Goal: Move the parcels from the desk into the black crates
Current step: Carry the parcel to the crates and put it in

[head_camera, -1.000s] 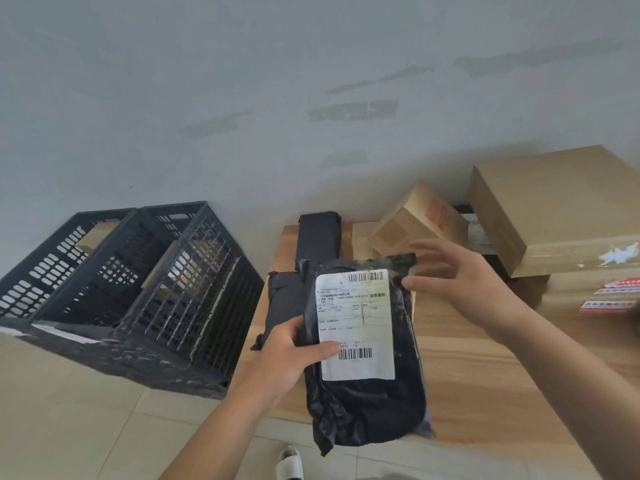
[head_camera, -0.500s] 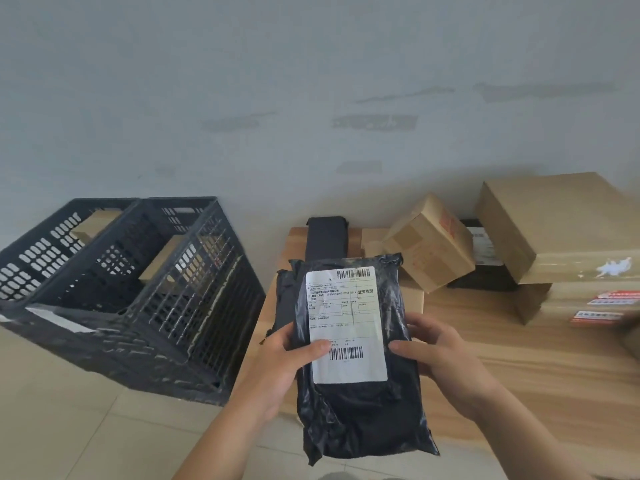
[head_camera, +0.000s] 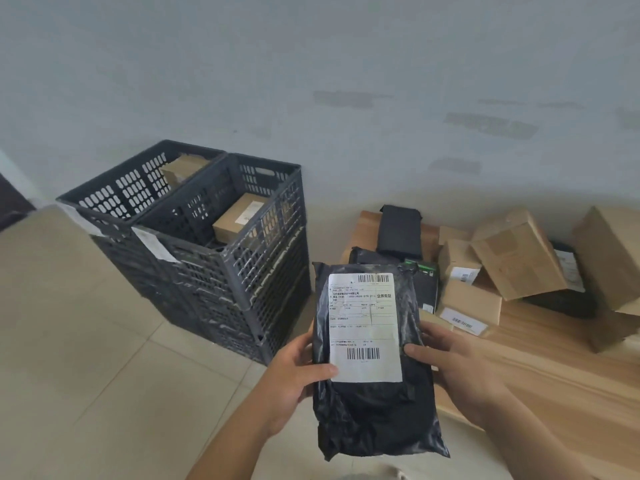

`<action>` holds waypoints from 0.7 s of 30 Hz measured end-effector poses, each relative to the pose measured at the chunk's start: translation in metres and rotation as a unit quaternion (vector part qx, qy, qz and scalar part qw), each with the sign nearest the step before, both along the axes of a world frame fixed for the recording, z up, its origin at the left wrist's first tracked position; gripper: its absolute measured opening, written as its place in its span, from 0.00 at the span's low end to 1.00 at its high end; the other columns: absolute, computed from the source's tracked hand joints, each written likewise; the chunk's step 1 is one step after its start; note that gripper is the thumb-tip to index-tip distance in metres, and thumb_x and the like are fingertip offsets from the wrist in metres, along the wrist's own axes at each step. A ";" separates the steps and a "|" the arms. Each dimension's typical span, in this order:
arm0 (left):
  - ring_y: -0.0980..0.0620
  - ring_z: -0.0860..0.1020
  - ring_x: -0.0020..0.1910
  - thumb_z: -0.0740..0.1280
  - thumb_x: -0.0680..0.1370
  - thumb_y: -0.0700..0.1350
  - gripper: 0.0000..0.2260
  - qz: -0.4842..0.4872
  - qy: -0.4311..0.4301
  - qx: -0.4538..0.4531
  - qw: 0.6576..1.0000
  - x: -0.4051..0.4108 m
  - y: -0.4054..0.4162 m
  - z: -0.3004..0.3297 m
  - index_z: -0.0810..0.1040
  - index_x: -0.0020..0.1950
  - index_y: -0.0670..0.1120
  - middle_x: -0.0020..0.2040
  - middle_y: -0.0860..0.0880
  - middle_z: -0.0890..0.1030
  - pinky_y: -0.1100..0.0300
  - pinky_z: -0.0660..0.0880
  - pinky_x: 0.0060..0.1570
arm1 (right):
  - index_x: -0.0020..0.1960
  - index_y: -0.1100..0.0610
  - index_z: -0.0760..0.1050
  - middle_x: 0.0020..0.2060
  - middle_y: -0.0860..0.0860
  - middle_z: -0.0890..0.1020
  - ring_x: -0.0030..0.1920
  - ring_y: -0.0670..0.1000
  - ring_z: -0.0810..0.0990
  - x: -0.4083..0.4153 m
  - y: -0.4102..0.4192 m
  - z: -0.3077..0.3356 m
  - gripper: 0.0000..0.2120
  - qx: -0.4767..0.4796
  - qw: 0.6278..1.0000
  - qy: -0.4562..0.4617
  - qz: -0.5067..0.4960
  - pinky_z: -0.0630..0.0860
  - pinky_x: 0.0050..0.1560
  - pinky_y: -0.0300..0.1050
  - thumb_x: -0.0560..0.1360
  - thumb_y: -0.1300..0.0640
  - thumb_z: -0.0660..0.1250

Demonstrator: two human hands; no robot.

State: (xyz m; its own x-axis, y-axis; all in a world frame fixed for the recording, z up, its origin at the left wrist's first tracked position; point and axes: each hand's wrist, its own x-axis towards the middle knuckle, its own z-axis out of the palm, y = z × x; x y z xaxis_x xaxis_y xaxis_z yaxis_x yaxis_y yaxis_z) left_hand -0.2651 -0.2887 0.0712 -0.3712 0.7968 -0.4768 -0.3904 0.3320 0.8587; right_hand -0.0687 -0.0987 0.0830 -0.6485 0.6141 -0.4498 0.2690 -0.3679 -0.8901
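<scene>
Black bagged parcel (head_camera: 372, 403) stands upright lengthwise, label facing camera, between both hands.

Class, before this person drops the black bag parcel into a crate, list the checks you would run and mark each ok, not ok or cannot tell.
1. Both hands on the parcel: ok. The left hand and right hand grip the black bag parcel by its side edges.
2. Parcel off the desk: ok, held up in the air.
3. Room in the near crate: ok, one cardboard box inside, space around it.
4. Room in the far crate: cannot tell, mostly hidden.
5. Parcel over a crate: not ok, it is to the right of both.
</scene>
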 end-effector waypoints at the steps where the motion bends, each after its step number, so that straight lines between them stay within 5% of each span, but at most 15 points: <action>1: 0.51 0.85 0.57 0.74 0.78 0.36 0.20 0.006 0.001 -0.001 1.000 -0.004 -0.010 -0.001 0.77 0.66 0.53 0.59 0.52 0.87 0.58 0.83 0.50 | 0.65 0.53 0.80 0.56 0.51 0.88 0.55 0.56 0.87 -0.005 -0.008 0.001 0.16 0.002 1.000 -0.004 0.005 0.79 0.64 0.65 0.79 0.64 0.70; 16: 0.51 0.85 0.58 0.75 0.77 0.45 0.20 0.107 -0.008 0.013 0.994 -0.066 -0.167 -0.009 0.77 0.68 0.54 0.60 0.52 0.86 0.53 0.84 0.53 | 0.57 0.40 0.86 0.56 0.49 0.88 0.54 0.51 0.88 -0.106 -0.144 -0.001 0.23 0.012 0.995 0.026 0.091 0.83 0.45 0.40 0.79 0.68 0.68; 21: 0.48 0.85 0.58 0.75 0.71 0.49 0.24 0.158 -0.002 0.018 0.987 -0.085 -0.215 -0.012 0.78 0.67 0.52 0.59 0.51 0.86 0.49 0.82 0.57 | 0.63 0.51 0.82 0.56 0.49 0.88 0.51 0.49 0.88 -0.149 -0.179 -0.008 0.18 0.006 0.993 0.001 0.121 0.80 0.47 0.45 0.79 0.69 0.67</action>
State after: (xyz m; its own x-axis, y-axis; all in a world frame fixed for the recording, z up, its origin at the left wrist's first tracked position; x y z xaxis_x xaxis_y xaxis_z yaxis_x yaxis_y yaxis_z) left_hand -0.3506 -0.5035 0.0594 -0.6025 0.6581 -0.4515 -0.4729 0.1613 0.8662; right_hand -0.2173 -0.2780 0.0747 -0.7791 0.4456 -0.4410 0.3457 -0.2814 -0.8951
